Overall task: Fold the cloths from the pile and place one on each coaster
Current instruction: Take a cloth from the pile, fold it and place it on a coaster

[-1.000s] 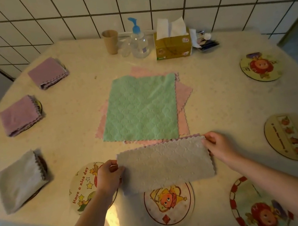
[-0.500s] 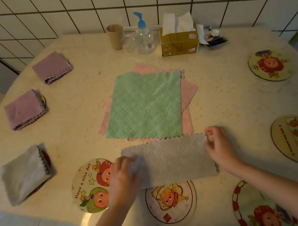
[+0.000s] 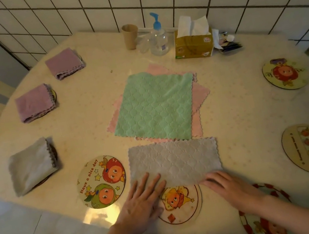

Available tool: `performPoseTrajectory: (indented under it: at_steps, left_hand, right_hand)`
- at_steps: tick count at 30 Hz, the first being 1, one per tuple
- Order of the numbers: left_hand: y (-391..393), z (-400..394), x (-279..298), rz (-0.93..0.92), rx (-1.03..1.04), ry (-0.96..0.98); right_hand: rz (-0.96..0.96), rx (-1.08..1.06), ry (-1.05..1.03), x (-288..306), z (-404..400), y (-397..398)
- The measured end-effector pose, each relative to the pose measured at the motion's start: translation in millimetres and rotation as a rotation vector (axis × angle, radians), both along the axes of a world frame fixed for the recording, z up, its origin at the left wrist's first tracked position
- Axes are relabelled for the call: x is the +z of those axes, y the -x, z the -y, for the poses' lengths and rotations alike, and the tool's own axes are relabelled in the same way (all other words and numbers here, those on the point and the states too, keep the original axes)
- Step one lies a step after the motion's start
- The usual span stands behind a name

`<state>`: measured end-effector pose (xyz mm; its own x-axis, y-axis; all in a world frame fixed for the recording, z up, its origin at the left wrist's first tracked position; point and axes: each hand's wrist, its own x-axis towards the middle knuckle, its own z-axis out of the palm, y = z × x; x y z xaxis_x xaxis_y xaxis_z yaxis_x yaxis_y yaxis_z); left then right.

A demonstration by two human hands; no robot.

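A grey cloth (image 3: 175, 161), folded in half into a long strip, lies flat at the table's near edge, partly over a coaster with an orange figure (image 3: 180, 205). My left hand (image 3: 142, 203) lies flat, fingers spread, on the strip's near left corner. My right hand (image 3: 230, 188) rests palm down at its near right edge. Behind the strip lies the pile: a green cloth (image 3: 155, 106) on pink cloths (image 3: 199, 96). On the left, two folded purple cloths (image 3: 64, 63) (image 3: 34, 103) and a folded grey cloth (image 3: 31, 166) each sit on a coaster.
Bare coasters: "Have a nice day" (image 3: 101, 182) at the near left, one with a red border (image 3: 264, 219) under my right forearm, two at the right (image 3: 308, 148) (image 3: 284, 73). A paper cup (image 3: 130, 36), pump bottle (image 3: 158, 37) and tissue box (image 3: 193, 44) stand by the tiled wall.
Both hands let go of the strip's ends and moved to its near edge, and now lie flat on it. The grey strip stays in place.
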<state>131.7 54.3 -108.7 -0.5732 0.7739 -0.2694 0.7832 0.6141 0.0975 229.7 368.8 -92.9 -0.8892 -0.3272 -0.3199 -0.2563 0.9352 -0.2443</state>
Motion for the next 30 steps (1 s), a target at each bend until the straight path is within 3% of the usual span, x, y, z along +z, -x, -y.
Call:
performPoseTrajectory:
  at_steps: [9, 17, 20, 23, 27, 30]
  left_hand:
    - [-2.6, 41.7, 0.2, -0.027, 0.191, 0.096]
    - [11.0, 36.6, 8.1, -0.111, 0.127, 0.104]
    - [7.3, 10.7, 15.2, -0.169, 0.172, 0.052]
    - [0.8, -23.6, 25.4, -0.107, 0.183, -0.019]
    - [-11.0, -60.6, 27.6, 0.036, 0.026, -0.161]
    - [-24.8, -75.3, 25.9, 0.121, -0.103, -0.209]
  right_hand:
    - [0.003, -0.052, -0.004, 19.9, 16.6, 29.4]
    - [-0.013, 0.092, -0.165, 22.1, 14.9, 38.2]
    - [-0.042, 0.028, -0.094, 33.9, 15.3, 39.5]
    - [0.021, -0.01, 0.016, 50.2, 27.2, 39.2]
    - [0.279, -0.186, 0.161, 59.2, 48.2, 21.9]
    - [0.304, -0.243, 0.271, 67.9, 62.7, 13.9]
